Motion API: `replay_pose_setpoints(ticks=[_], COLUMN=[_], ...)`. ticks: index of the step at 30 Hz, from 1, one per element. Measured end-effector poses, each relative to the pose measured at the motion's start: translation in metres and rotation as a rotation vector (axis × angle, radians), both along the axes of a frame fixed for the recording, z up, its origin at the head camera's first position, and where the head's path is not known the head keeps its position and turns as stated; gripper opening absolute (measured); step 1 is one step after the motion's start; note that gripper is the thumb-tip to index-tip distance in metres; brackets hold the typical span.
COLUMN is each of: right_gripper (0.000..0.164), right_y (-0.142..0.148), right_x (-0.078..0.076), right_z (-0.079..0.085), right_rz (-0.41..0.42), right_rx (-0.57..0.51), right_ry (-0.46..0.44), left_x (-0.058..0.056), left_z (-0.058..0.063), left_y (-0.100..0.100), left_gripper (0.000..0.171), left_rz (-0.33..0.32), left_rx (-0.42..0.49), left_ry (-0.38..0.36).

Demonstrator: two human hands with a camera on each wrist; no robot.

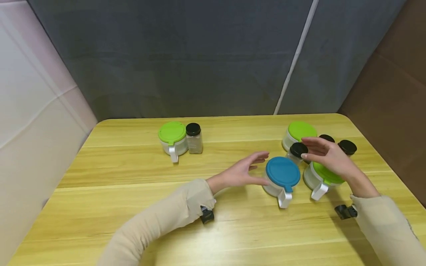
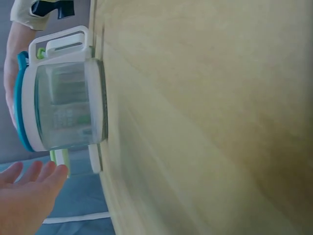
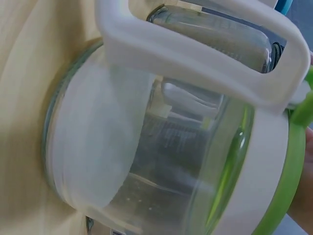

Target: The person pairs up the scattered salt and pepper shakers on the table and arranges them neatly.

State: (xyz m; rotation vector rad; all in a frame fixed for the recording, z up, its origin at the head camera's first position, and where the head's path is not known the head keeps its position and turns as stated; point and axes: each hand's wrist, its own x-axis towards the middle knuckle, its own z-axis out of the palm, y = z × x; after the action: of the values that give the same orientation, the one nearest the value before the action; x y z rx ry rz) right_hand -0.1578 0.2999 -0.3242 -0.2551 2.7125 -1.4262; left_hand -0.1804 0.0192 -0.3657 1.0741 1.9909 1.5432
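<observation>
My left hand (image 1: 244, 171) reaches in from the left with fingers spread and thumb apart. Its fingertips are right beside a glass jar with a blue lid (image 1: 283, 171) and a white handle; the left wrist view shows the jar (image 2: 66, 105) standing on the table. Above a green-lidded jar (image 1: 313, 179) is my right hand (image 1: 329, 157), its thumb and fingertips at the edge of a small bottle's black cap (image 1: 298, 149). In the right wrist view that green-lidded jar (image 3: 127, 147) fills most of the picture and largely hides the hand.
Behind the right hand stand another green-lidded jar (image 1: 301, 131) and two black-capped bottles, partly hidden, one with its cap (image 1: 347, 147) at the right. Farther left, a green-lidded jar (image 1: 173, 138) stands against a black-capped bottle (image 1: 194, 139). A grey cloth (image 1: 183, 66) hangs behind the wooden table (image 1: 116, 177).
</observation>
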Motion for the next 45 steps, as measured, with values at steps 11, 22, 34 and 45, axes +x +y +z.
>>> replay_pose_setpoints(ticks=[11, 22, 34, 45], right_gripper=[0.058, 0.060, 0.061, 0.061], right_y=[0.000, 0.000, -0.005, -0.007], right_x=[-0.001, -0.005, -0.006, -0.007], right_z=[0.000, -0.003, -0.002, -0.002], right_rz=[0.032, 0.066, 0.074, 0.057], right_rx=[0.105, 0.186, 0.199, 0.194], right_ry=[0.020, 0.069, 0.066, 0.074], left_x=[0.001, 0.000, -0.004, -0.003], left_z=[-0.009, -0.010, -0.012, -0.010], left_y=[0.016, 0.026, 0.035, 0.038], left_gripper=[0.078, 0.086, 0.090, 0.092], left_rz=[-0.019, 0.008, 0.020, 0.046], left_rx=[-0.018, -0.111, -0.198, -0.227], left_ry=[-0.014, 0.029, 0.125, 0.177])
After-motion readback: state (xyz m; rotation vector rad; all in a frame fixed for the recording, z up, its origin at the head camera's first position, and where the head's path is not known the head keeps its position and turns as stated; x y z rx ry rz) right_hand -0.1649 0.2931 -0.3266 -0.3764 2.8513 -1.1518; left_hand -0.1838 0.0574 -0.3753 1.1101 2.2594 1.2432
